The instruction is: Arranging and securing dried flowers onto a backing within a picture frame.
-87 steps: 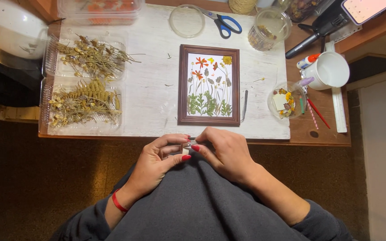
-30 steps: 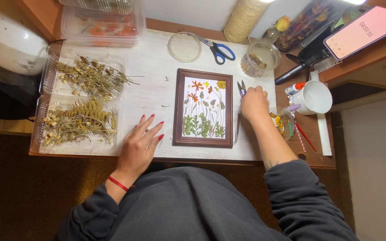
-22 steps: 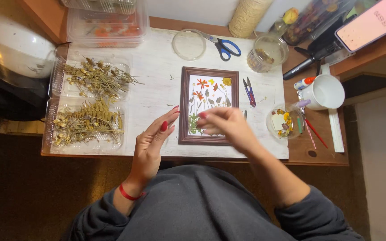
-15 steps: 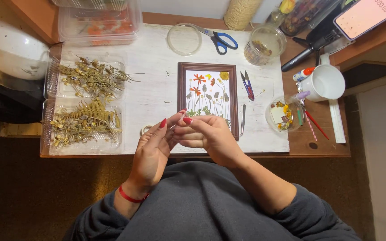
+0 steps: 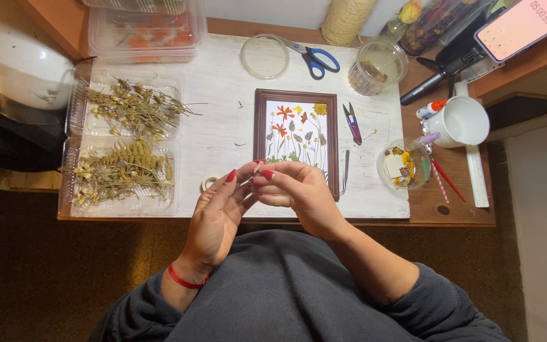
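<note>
Frame (image 5: pixel 295 142) already filled with pressed flowers, flat mid-table. Left hand (image 5: pixel 216 218) and right hand (image 5: pixel 299 193) meet just below it, fingertips pinching a tiny pale piece (image 5: pixel 256 170); placement pending.

A picture frame (image 5: pixel 296 140) is lying mid-counter (image 5: pixel 223 95). Two trays of dried plants (image 5: pixel 125 149) are sitting to its left, one behind the other. Scissors (image 5: pixel 311 57) and a round lid (image 5: pixel 264 57) are lying behind it — snips (image 5: pixel 352 122), a small bowl (image 5: pixel 403 166) and a mug (image 5: pixel 463 121) are sitting to its right. Both hands — left hand (image 5: pixel 218 218), right hand (image 5: pixel 302 193) — are meeting at the near edge.
</note>
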